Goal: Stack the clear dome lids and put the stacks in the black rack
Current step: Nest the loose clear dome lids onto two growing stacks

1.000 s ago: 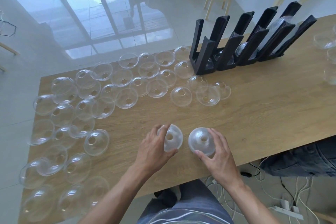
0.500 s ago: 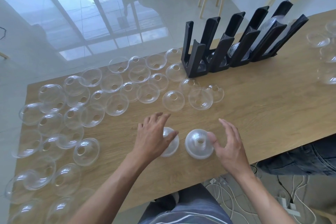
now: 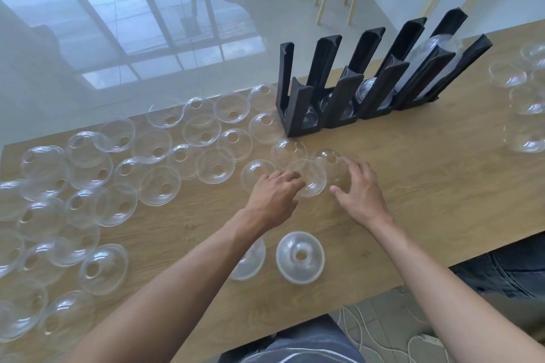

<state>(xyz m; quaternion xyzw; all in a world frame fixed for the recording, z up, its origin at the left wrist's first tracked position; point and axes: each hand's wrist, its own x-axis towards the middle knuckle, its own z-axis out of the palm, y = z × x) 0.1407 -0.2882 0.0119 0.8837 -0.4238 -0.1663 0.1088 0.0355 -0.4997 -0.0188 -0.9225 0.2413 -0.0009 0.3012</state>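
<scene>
Bare forearms [image 3: 165, 289], no sleeves; blue-grey trousers [image 3: 300, 345].

My left forearm [image 3: 206, 268] hides most of one lid stack [image 3: 250, 259], the rack's [image 3: 348, 91] posts screen the lids in its slots, and the desk's [image 3: 442, 186] leftmost lids [image 3: 8, 256] run off frame.

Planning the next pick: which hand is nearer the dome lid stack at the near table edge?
Left. The left hand is up-table, its forearm passing just left of the stack; the right hand is farther, up and right of it.
</scene>
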